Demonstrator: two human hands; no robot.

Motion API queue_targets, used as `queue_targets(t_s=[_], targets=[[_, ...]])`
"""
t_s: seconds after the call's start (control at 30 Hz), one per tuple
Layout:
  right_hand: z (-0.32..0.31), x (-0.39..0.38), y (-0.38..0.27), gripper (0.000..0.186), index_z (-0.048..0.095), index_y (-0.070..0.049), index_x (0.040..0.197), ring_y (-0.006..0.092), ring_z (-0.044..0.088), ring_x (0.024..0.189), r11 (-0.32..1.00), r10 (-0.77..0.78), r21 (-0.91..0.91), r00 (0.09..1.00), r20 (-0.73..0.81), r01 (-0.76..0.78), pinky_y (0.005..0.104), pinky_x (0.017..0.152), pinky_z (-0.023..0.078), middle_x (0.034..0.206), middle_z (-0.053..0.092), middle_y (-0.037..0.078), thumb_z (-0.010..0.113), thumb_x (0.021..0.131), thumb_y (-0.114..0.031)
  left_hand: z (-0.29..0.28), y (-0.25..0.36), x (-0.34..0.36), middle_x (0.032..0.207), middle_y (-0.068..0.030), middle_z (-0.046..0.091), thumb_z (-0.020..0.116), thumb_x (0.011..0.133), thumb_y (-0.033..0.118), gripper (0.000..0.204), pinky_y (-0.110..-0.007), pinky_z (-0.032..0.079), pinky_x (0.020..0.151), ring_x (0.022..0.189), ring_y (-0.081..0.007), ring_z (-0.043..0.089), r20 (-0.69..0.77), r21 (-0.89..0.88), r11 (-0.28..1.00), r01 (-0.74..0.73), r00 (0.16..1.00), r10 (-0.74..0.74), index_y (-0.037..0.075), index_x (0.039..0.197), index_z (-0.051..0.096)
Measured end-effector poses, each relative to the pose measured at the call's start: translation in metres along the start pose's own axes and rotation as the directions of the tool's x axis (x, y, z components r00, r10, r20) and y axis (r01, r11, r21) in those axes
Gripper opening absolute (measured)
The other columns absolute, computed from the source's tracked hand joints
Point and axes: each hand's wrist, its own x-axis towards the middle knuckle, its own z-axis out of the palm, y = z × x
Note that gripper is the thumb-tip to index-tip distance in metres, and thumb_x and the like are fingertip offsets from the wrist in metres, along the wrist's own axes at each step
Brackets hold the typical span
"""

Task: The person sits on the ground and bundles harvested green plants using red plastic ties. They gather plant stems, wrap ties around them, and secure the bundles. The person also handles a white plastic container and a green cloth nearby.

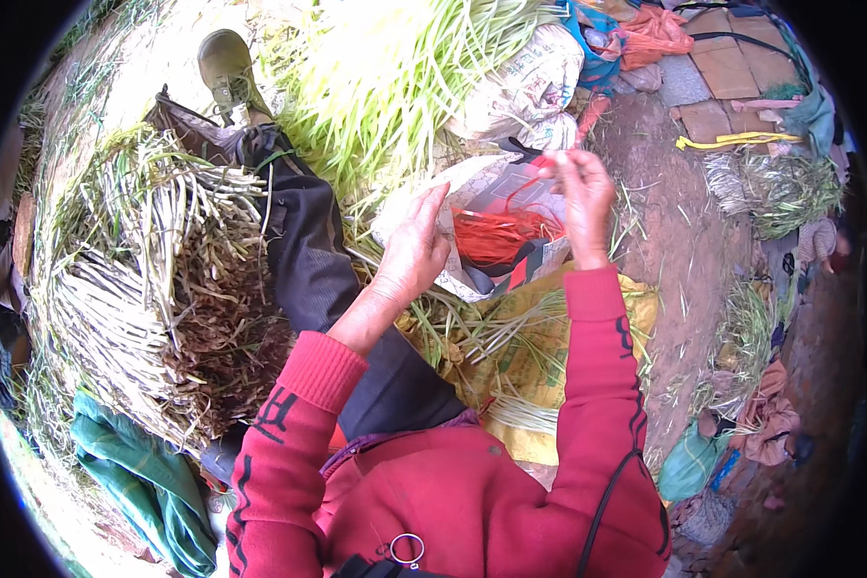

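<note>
A white bag (400, 214) stands in front of me with its mouth spread and a bundle of red plastic strips (499, 234) inside. My left hand (416, 246) is at the bag's left rim, fingers stretched out and holding nothing. Over the bag's right side, my right hand (585, 197) is closed with thumb and fingertips pinched. A thin red strip seems to run from the fingertips down toward the bundle. On a yellow sack (520, 371) between my arms lie loose green stalks with pale ends (522, 412).
A big heap of stacked stalks (130, 299) with dark roots fills the left, beside my leg (303, 231). Bright green leaves (376, 77) spread out ahead, next to a white printed sack (530, 87). Cardboard (732, 58) and a tied bundle (790, 188) lie at right; green cloth (144, 482) at lower left.
</note>
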Motion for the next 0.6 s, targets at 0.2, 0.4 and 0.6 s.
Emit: queue_targets(t_s=[0.2,0.4,0.6], targets=[[-0.031,-0.043,-0.123,0.008,0.057,-0.002,0.094,0.0126,0.061,0.079,0.479,-0.728,-0.714,0.686,0.003,0.511,0.0247,0.064,0.051,0.084,0.064,0.01,0.06,0.087,-0.004,0.006,-0.001,0.0,0.126,-0.0206,0.046,0.054,0.071,-0.004,0.067,-0.037,0.044,0.09,0.113,-0.0354,0.048,-0.026,0.015,1.0,-0.008,1.0,0.009,0.007,0.135,0.036],[0.005,-0.095,-0.107,0.011,0.059,-0.005,0.09,0.0111,0.061,0.076,0.912,0.319,-0.366,0.883,0.345,-0.187,0.0233,0.065,0.048,0.081,0.064,0.005,0.057,0.09,-0.015,0.003,0.004,-0.001,0.126,-0.0219,0.046,0.054,0.071,-0.003,0.065,-0.04,0.038,0.099,0.118,-0.037,0.045,-0.042,0.067,0.997,-0.031,0.999,0.034,0.005,0.134,0.036],[0.019,-0.094,0.028,0.011,0.055,-0.008,0.093,0.0212,0.063,0.088,0.503,0.619,0.639,0.759,0.203,-0.582,0.0313,0.064,0.054,0.108,0.059,0.012,0.051,0.093,-0.018,0.003,0.011,-0.004,0.127,-0.0231,0.044,0.052,0.071,-0.004,0.065,-0.041,0.035,0.101,0.119,-0.0387,0.043,0.019,0.069,0.998,-0.003,1.0,0.002,0.004,0.134,0.035]])
